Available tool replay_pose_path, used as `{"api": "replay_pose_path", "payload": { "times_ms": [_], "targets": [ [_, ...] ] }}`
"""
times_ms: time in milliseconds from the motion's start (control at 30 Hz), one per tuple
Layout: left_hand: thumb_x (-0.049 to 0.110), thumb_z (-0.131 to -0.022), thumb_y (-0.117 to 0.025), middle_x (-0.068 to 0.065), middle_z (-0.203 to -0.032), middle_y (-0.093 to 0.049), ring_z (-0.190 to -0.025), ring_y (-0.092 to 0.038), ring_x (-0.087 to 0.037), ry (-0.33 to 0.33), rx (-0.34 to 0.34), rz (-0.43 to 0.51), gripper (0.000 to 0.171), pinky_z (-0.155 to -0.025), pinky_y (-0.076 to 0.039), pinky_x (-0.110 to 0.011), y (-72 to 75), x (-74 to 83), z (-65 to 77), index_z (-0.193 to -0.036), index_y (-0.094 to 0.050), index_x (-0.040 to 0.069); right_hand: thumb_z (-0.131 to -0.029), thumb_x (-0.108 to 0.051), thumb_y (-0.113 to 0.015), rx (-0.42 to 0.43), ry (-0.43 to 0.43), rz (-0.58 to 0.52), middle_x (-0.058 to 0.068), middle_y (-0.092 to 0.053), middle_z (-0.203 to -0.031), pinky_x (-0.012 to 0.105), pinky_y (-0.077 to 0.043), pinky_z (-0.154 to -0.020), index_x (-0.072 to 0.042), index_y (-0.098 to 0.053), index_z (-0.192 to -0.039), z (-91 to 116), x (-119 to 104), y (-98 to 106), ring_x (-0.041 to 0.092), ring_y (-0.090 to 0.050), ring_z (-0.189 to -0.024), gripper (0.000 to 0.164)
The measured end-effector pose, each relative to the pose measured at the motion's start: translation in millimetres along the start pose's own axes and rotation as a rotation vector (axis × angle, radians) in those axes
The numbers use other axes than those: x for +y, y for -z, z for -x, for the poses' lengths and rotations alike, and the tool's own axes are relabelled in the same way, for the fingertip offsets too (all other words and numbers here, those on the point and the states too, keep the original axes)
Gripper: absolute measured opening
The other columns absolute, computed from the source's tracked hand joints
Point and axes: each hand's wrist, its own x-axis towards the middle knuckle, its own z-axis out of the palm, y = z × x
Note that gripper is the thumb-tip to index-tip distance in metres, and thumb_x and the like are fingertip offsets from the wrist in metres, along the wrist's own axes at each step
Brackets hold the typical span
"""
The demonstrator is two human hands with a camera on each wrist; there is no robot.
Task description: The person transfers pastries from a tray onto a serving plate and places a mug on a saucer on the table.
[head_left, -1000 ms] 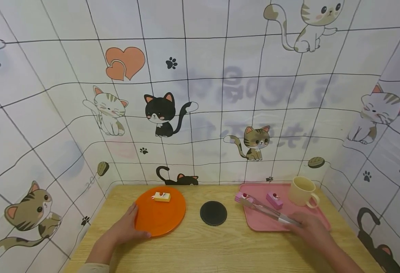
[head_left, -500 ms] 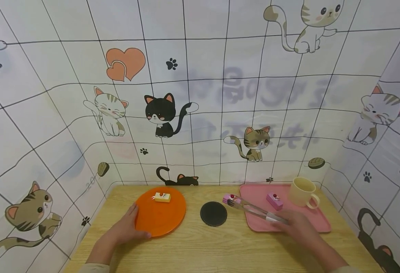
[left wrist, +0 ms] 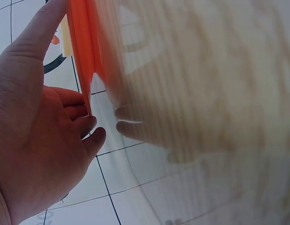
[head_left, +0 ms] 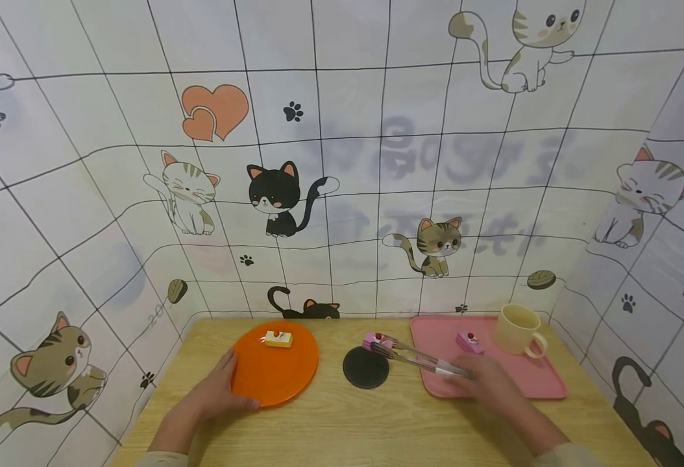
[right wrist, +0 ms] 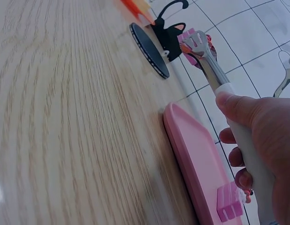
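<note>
My left hand (head_left: pixel 216 389) holds the near-left rim of an orange plate (head_left: pixel 280 379), thumb along the front and fingers at the side. A yellow-and-white toy cake slice (head_left: pixel 278 338) lies on the plate. My right hand (head_left: pixel 488 383) grips metal tongs with pale handles (right wrist: pixel 241 131). A pink toy cake slice (head_left: pixel 372 340) is pinched in the tongs' tips, raised near the back edge of a round black coaster (head_left: pixel 365 368). Another pink cake slice (head_left: pixel 469 342) sits on the pink tray (head_left: pixel 529 383), behind the right hand.
A cream mug (head_left: pixel 516 329) stands at the tray's back right, handle facing right. The wooden table (head_left: pixel 342 428) backs onto a cat-patterned wall cover (head_left: pixel 354 162), which also rises at both sides.
My right hand has carried the tongs and pink cake slice leftward, from above the tray's left edge to near the black coaster. The left hand and plate have stayed put.
</note>
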Motion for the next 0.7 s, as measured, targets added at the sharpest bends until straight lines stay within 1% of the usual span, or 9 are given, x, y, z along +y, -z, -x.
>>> {"api": "replay_pose_path", "payload": {
  "times_ms": [100, 233, 333, 367, 467, 567, 700],
  "targets": [
    [0.057, -0.076, -0.099, -0.032, -0.18, -0.009, -0.161, -0.023, -0.058, 0.001, 0.004, 0.001, 0.143, -0.128, -0.027, -0.071, 0.0, 0.4, 0.1, -0.171, -0.017, -0.011, -0.094, -0.033, -0.09, -0.027, 0.011, -0.039, -0.023, -0.07, -0.091, 0.031, -0.056, -0.073, -0.027, -0.082, -0.103, -5, -3, -4, -0.003, -0.058, -0.08, 0.013],
    [0.055, -0.075, -0.1, -0.033, -0.18, -0.009, -0.161, -0.024, -0.058, -0.002, 0.005, 0.003, 0.142, -0.128, -0.028, -0.071, 0.3, 1.6, 0.8, -0.171, -0.018, -0.011, -0.097, -0.032, -0.087, -0.063, -0.009, -0.088, -0.023, -0.067, -0.09, 0.031, -0.057, -0.077, -0.029, -0.081, -0.103, -11, -11, -9, -0.002, -0.059, -0.081, 0.009],
    [0.054, -0.075, -0.1, -0.033, -0.18, -0.009, -0.161, -0.023, -0.059, -0.004, 0.003, 0.005, 0.141, -0.128, -0.028, -0.071, 0.4, 2.6, 1.7, -0.171, -0.019, -0.012, -0.098, -0.032, -0.087, -0.076, -0.022, -0.099, -0.022, -0.067, -0.092, 0.031, -0.058, -0.078, -0.027, -0.082, -0.107, -15, -17, -14, -0.001, -0.059, -0.084, 0.012],
    [0.054, -0.076, -0.1, -0.033, -0.18, -0.009, -0.161, -0.023, -0.059, -0.006, 0.003, 0.004, 0.141, -0.128, -0.028, -0.071, 0.3, 2.6, 1.7, -0.17, -0.019, -0.012, -0.097, -0.031, -0.088, -0.079, -0.014, -0.098, -0.022, -0.067, -0.093, 0.031, -0.058, -0.078, -0.026, -0.083, -0.108, -16, -19, -16, -0.001, -0.059, -0.084, 0.013],
    [0.055, -0.075, -0.1, -0.033, -0.18, -0.009, -0.161, -0.023, -0.059, -0.007, 0.004, 0.0, 0.141, -0.128, -0.028, -0.071, 0.1, 2.3, 1.7, -0.17, -0.019, -0.012, -0.097, -0.029, -0.088, -0.085, 0.019, -0.089, -0.02, -0.066, -0.092, 0.03, -0.057, -0.075, -0.024, -0.083, -0.107, -22, -23, -21, -0.001, -0.057, -0.083, 0.013],
    [0.056, -0.075, -0.1, -0.033, -0.18, -0.009, -0.161, -0.024, -0.058, -0.005, 0.004, -0.007, 0.142, -0.128, -0.028, -0.071, -0.2, 1.1, 0.6, -0.171, -0.019, -0.011, -0.097, -0.027, -0.087, -0.078, 0.057, -0.084, -0.02, -0.063, -0.088, 0.028, -0.053, -0.069, -0.024, -0.082, -0.104, -28, -27, -27, 0.0, -0.055, -0.078, 0.009],
    [0.058, -0.075, -0.099, -0.033, -0.18, -0.009, -0.161, -0.025, -0.058, 0.0, 0.005, -0.018, 0.142, -0.127, -0.029, -0.071, -0.5, 0.1, -0.7, -0.171, -0.019, -0.011, -0.098, -0.03, -0.087, -0.077, 0.066, -0.078, -0.019, -0.059, -0.082, 0.025, -0.049, -0.063, -0.025, -0.081, -0.1, -35, -33, -35, 0.0, -0.052, -0.072, 0.008]
  ]
}}
